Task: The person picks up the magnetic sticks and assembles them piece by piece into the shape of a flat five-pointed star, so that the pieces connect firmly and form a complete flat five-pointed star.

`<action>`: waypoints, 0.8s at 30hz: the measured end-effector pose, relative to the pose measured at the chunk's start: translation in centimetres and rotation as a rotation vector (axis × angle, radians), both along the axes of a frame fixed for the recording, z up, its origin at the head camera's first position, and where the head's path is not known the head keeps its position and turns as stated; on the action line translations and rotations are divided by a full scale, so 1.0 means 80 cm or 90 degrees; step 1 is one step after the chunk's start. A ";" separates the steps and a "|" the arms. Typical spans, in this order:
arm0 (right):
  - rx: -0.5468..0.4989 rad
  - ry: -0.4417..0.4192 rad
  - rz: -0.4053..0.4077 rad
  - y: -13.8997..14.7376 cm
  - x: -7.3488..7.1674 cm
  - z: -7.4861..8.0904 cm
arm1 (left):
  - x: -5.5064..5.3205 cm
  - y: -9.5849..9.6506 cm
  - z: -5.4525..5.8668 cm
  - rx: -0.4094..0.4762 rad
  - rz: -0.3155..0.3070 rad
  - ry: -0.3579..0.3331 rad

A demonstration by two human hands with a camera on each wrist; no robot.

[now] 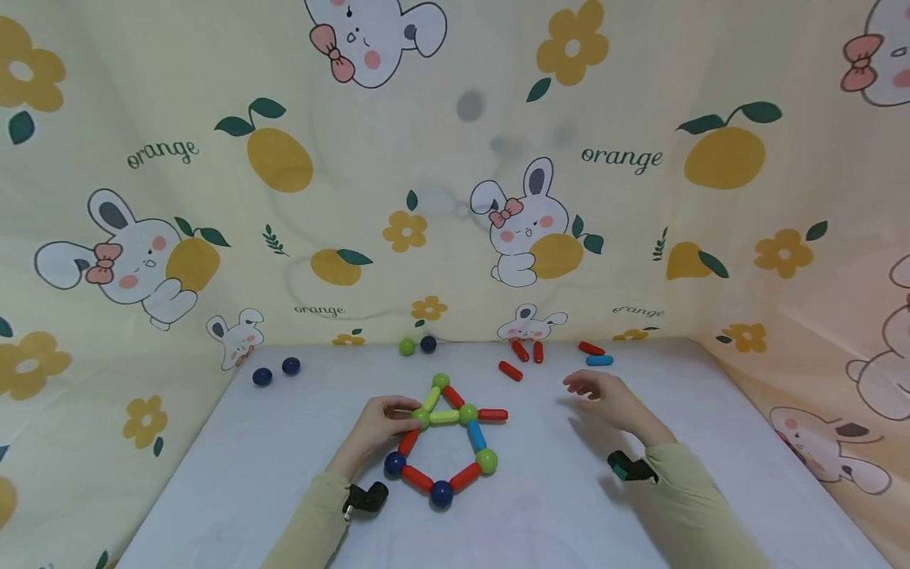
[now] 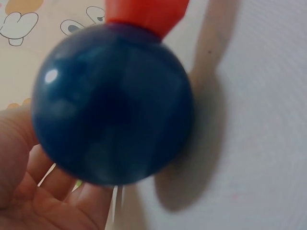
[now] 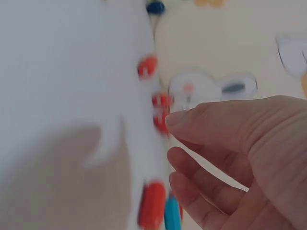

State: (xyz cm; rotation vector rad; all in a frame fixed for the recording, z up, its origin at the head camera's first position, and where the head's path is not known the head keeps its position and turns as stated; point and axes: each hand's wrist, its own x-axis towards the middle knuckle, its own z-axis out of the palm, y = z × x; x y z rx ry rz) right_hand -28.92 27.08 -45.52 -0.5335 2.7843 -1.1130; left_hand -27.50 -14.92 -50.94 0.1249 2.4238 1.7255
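Ball-and-rod frame (image 1: 445, 416) centre, between hands. Left hand (image 1: 381, 427) pinches its left green ball (image 1: 422, 418); right hand (image 1: 606, 397) loosely curled, seemingly empty, off right. Frame likely light, hard, slick; could pull apart, so support opposite balls (image 1: 441, 495).

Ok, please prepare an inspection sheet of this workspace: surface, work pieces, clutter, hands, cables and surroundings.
Surface: white table with hand shadows.
Job's things: frame of joined balls and rods, a triangle sharing one side with a pentagon; a red rod sticks out right.
Clutter: loose red rods, a blue rod, dark blue balls and a loose green ball, towards the back.
Hands: left hand pinches the frame's left green ball; right hand hovers, holding nothing.
Cables: nothing seen.
Surroundings: cloth printed with rabbits, flowers and oranges.
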 end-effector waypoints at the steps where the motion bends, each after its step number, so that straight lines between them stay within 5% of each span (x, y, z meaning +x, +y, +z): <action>1: 0.002 0.002 -0.007 0.009 0.001 0.000 | 0.000 -0.001 0.000 0.000 0.001 -0.001; 12: 0.030 0.000 -0.069 0.075 0.005 -0.022 | 0.002 -0.001 0.000 -0.002 0.003 0.000; 24: 0.040 -0.043 -0.135 0.078 -0.006 -0.030 | 0.000 -0.002 -0.001 0.008 -0.012 0.012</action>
